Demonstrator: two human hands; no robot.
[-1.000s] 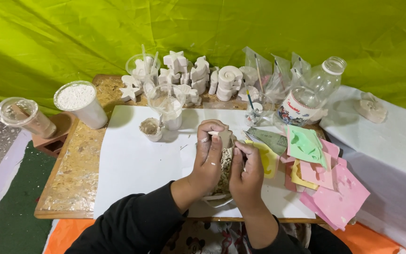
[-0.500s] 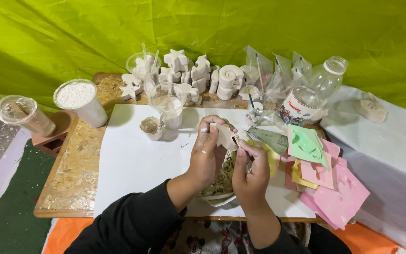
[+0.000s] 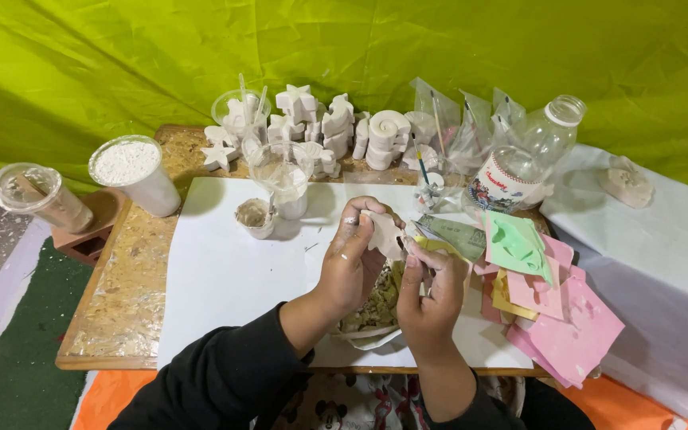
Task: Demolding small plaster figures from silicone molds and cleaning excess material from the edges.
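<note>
Both hands, the left hand [image 3: 352,259] and right hand [image 3: 431,291], gripped a white plaster cast [image 3: 384,233] (mid-trimming, I judged), needing gentle edge pressure.

Clear plastic bags [image 3: 471,131] behind table, red-white-blue label [image 3: 497,181] on clear jar [image 3: 531,155]

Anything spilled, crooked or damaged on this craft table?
Mostly orderly. The plastic bottle at the back right leans over instead of standing upright. The pink sheets hang past the table's front right edge. White specks and smears mark the white paper. Both hands, left hand and right hand, hold a small white piece.
</note>
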